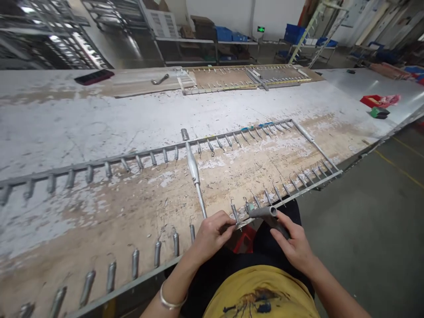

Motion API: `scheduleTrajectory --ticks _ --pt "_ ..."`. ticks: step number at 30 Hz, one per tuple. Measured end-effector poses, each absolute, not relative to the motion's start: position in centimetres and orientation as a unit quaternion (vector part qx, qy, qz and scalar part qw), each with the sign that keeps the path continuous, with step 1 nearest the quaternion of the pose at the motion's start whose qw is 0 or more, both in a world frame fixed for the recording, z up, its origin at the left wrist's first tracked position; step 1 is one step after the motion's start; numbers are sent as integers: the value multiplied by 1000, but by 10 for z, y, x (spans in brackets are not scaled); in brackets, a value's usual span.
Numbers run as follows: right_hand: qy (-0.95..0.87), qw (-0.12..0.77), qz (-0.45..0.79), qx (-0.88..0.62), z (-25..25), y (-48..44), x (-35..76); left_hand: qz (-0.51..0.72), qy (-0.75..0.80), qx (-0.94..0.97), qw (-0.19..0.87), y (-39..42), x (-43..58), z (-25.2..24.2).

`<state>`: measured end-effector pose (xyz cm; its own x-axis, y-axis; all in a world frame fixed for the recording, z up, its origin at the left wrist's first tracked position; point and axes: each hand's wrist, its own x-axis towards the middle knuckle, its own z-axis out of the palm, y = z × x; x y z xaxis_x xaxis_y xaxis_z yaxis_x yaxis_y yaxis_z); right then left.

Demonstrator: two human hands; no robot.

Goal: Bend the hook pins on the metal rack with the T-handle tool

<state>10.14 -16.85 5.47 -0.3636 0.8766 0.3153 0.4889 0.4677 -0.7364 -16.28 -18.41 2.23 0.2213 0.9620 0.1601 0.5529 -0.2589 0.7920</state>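
Observation:
A long metal frame (240,131) lies on the worn table, with rows of grey metal pegs along both long rails, many tipped with thin wire hooks. My left hand (212,234) is closed in a pinch at the base of one hooked metal peg (234,211) on the near rail. What lies between its fingertips is partly hidden. My right hand (294,243) grips a grey pistol-shaped tool (261,212) by its handle. The tool's body lies over the near rail, its round open end towards my right side and its other end close to the left fingertips.
Another frame (225,68) with pegs lies on boards across the table (82,110), near a wrench (160,79) and a dark red box (94,77). A red tray (374,101) and a green-black block (379,113) sit at right. Shelves with blue bins (224,34) stand behind.

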Motion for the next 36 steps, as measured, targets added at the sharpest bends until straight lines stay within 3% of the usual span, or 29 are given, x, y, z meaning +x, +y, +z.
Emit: scheduleTrajectory --ticks 10,16,21,26,32,36 --pt "-829 362 224 -362 45 -168 100 278 566 722 283 -179 -156 24" --pt "-892 263 168 -327 58 -159 102 290 550 731 279 -179 -157 23" --pt "-881 321 188 -292 74 -159 102 291 546 736 275 -179 -156 24" --pt "-914 206 157 -312 75 -154 104 289 552 735 266 -179 -154 24" --pt "-882 328 159 -300 79 -157 105 297 548 735 267 -179 -154 24" --pt "-905 223 172 -320 71 -156 110 301 550 732 265 -180 -154 23"
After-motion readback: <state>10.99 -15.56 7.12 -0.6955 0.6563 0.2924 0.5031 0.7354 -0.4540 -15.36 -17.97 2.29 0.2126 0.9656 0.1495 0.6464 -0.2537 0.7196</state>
